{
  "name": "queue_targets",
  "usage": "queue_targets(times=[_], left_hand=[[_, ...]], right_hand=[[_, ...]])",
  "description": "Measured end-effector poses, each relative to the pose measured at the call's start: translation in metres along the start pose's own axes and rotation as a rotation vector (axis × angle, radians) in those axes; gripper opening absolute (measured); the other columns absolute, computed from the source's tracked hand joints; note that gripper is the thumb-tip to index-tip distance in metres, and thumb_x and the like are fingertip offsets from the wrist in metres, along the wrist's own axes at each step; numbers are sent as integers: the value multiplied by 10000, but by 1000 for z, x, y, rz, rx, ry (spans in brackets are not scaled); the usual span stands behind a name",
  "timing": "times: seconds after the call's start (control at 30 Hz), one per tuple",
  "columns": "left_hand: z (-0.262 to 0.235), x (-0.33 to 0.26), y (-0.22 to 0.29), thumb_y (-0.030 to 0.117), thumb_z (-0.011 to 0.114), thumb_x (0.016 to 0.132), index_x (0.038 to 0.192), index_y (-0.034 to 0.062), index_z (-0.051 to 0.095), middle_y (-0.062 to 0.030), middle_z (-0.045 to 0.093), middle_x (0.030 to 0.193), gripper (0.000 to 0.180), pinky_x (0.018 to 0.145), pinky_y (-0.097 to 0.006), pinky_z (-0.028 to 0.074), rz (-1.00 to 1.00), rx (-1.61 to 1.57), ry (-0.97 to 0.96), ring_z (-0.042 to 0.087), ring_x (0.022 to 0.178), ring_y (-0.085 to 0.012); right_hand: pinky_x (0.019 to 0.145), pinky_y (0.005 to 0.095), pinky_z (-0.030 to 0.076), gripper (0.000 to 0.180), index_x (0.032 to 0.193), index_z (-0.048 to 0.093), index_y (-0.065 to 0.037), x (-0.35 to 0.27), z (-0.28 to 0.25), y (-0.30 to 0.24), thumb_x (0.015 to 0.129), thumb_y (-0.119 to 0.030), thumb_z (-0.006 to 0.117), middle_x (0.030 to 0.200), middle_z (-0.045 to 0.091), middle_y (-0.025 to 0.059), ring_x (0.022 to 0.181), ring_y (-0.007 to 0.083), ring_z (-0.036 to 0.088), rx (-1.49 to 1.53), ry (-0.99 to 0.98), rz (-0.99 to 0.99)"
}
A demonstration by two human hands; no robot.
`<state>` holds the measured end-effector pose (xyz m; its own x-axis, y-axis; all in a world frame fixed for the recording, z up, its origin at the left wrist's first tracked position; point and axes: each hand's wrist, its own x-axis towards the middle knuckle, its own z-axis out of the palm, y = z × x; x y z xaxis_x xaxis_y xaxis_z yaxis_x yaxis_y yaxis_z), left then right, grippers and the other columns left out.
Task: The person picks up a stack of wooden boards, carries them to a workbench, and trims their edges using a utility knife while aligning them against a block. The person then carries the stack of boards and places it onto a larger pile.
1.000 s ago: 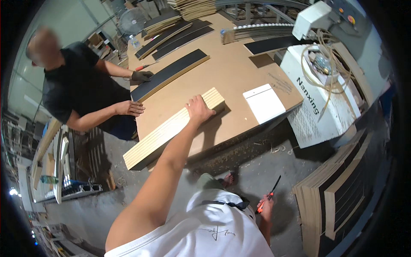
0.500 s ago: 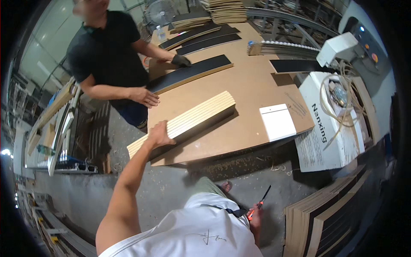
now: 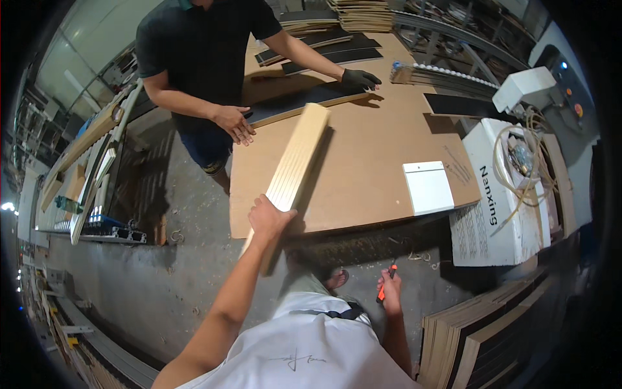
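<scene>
My left hand (image 3: 271, 219) grips the near part of a stack of narrow boards (image 3: 299, 152), thumb over the right side and fingers over the pale, ridged edges. The stack lies slantwise on the brown worktable (image 3: 363, 175), its near end jutting past the table edge. Low at my right side, my right hand (image 3: 391, 292) is closed around an orange and black utility knife (image 3: 381, 295); its blade is hard to make out here. Across the table a co-worker's gloved hand (image 3: 360, 79) and bare hand (image 3: 232, 122) are by a long black board (image 3: 285, 104).
A white panel (image 3: 428, 188) lies on the table's right part, beside a white box with coiled hoses (image 3: 476, 214). More black boards (image 3: 337, 57) and a board pile (image 3: 364, 16) are at the back. Black-faced panels (image 3: 479, 330) lean at lower right.
The board stack has swung to point more away from me, its near end now off the table. My right hand has moved out from my waist with the knife. The co-worker's gloved hand has shifted right.
</scene>
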<state>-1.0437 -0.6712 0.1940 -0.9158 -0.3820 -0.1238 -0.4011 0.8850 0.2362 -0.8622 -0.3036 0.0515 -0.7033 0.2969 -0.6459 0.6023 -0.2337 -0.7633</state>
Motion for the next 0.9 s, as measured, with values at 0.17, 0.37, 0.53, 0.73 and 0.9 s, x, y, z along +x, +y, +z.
queue_targets(times=[0.17, 0.37, 0.53, 0.73, 0.9], left_hand=[[6, -21, 49, 561, 765, 631, 1106, -97, 466, -265, 565, 1087, 865, 836, -485, 514, -71, -167, -5, 609, 989, -417], [12, -15, 48, 616, 733, 671, 1174, -118, 430, -290, 548, 1137, 940, 854, -476, 508, 52, -235, -118, 605, 975, -434], [-7, 34, 15, 398, 798, 713, 1390, -64, 321, -256, 414, 1406, 949, 961, -482, 455, 415, 28, 65, 464, 1260, -401], [-1, 69, 86, 467, 764, 738, 1472, 80, 293, -211, 261, 1526, 954, 1053, -656, 284, 704, -77, -110, 250, 1413, -384], [69, 75, 7, 726, 666, 702, 1499, 56, 224, -233, 203, 1551, 1131, 1048, -711, 225, -150, -212, 104, 164, 1438, -428]], right_hand=[[463, 259, 448, 203, 995, 577, -63, -15, 33, 4, 942, -255, 616, 674, 558, 31, 505, 114, 528, -45, -31, -34], [496, 257, 441, 286, 961, 618, -43, -49, 32, 9, 925, -326, 639, 682, 579, 41, 528, 110, 535, -81, -40, 14], [519, 267, 473, 307, 1054, 596, -53, -55, 10, 18, 941, -337, 622, 791, 598, 44, 579, 103, 544, 2, 50, -30], [873, 388, 490, 415, 1304, 438, -109, 16, 68, -27, 990, -361, 537, 1190, 518, 79, 1017, 185, 552, 348, 277, -183], [846, 390, 502, 310, 1204, 504, -63, 28, 60, -11, 989, -280, 552, 1052, 562, 64, 957, 192, 582, 455, 187, -95]])
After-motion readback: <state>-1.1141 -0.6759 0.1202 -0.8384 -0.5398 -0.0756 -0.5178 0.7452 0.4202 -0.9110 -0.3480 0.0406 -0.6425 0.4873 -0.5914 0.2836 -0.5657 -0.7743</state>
